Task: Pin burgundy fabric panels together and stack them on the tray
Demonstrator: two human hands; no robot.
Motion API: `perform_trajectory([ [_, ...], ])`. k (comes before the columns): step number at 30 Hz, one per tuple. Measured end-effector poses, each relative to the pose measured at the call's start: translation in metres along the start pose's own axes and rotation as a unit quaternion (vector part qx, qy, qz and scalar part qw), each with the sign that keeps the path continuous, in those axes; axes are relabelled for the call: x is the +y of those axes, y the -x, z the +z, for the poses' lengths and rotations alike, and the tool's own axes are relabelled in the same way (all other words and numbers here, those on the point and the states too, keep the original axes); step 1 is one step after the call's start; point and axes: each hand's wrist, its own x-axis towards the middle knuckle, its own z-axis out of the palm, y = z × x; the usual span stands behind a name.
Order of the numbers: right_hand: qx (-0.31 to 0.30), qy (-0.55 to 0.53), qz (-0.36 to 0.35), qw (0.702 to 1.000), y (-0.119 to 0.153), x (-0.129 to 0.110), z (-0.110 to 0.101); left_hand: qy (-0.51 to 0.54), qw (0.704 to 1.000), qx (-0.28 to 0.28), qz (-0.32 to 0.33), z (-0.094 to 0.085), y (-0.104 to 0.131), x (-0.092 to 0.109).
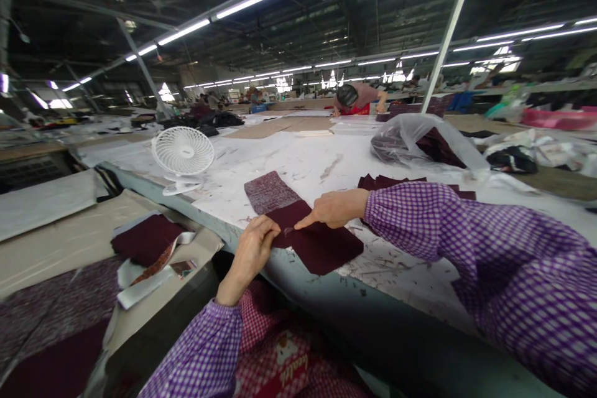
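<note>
A maroon fabric piece [326, 247] lies at the near edge of the white-covered table, one corner reaching over the edge. At its left side my left hand [254, 245] has thumb and fingers pressed together on the cloth. My right hand [333, 208] stretches its index finger down onto the fabric, with the other fingers curled; nothing shows in it. A small pale mark [288, 231] is visible on the cloth between the two hands. Joined to or lying against the maroon piece is a speckled grey-maroon fabric section [270, 191].
A white fan [183, 150] stands on the table [298, 152] at left. Maroon pieces [387, 181] lie behind my right forearm, near a clear plastic bag [405, 137]. More fabric [147, 237] rests on a lower left surface. Another person [357, 98] leans over the far side.
</note>
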Motion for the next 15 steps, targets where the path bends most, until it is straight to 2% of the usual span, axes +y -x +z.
perform_trajectory([
  [5,-0.004,-0.001,-0.009,1.0,0.001,-0.001,-0.001,0.0,0.999,-0.002,-0.047,0.004,-0.005,0.008],
  [12,-0.001,-0.025,-0.025,0.999,-0.003,0.007,-0.001,-0.085,0.996,-0.025,0.021,0.01,-0.006,0.014],
  [15,-0.023,-0.012,-0.035,0.999,-0.006,0.006,-0.004,-0.076,0.996,-0.027,0.039,0.008,-0.003,0.009],
])
